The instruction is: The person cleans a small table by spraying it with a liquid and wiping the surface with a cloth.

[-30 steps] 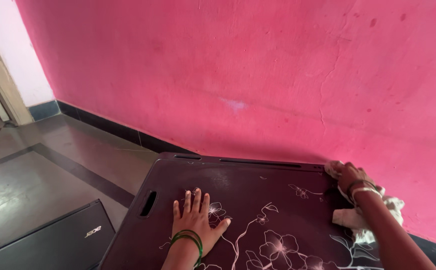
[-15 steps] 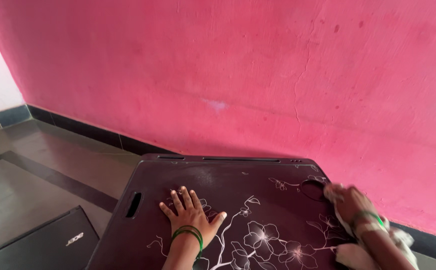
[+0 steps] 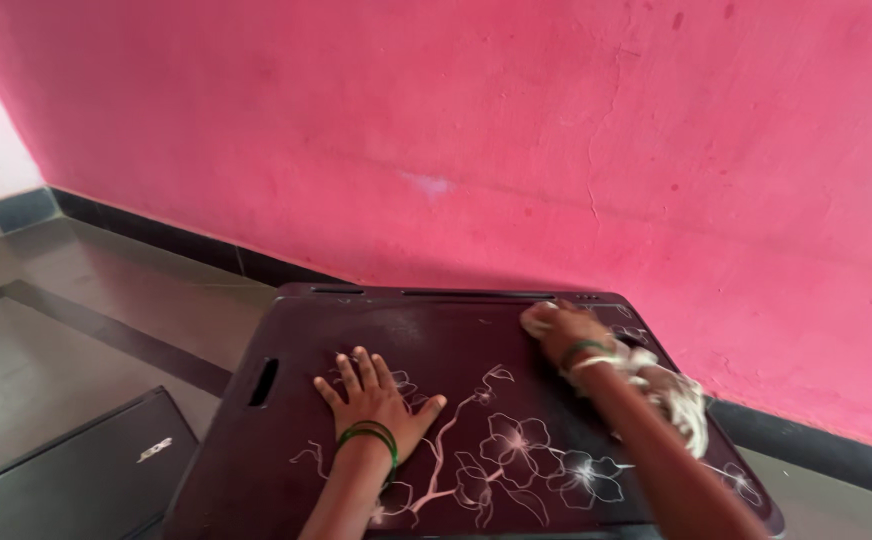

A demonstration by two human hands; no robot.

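A dark maroon plastic table top (image 3: 456, 330) with a white flower drawing fills the lower middle of the view. My left hand (image 3: 371, 395) lies flat on it, fingers spread, green bangles at the wrist. My right hand (image 3: 561, 330) presses a white cloth (image 3: 671, 395) against the table's far edge, near the pink wall. Part of the cloth trails back along my right forearm.
A pink wall (image 3: 476, 140) with a black skirting strip (image 3: 176, 240) rises right behind the table. A closed dark laptop (image 3: 76, 465) lies on the grey tiled floor (image 3: 86, 300) at the lower left. A slot handle (image 3: 263, 382) is cut in the table's left side.
My right hand with the cloth has slid left along the table's far edge, from the right corner toward the middle. My left hand has stayed flat on the table.
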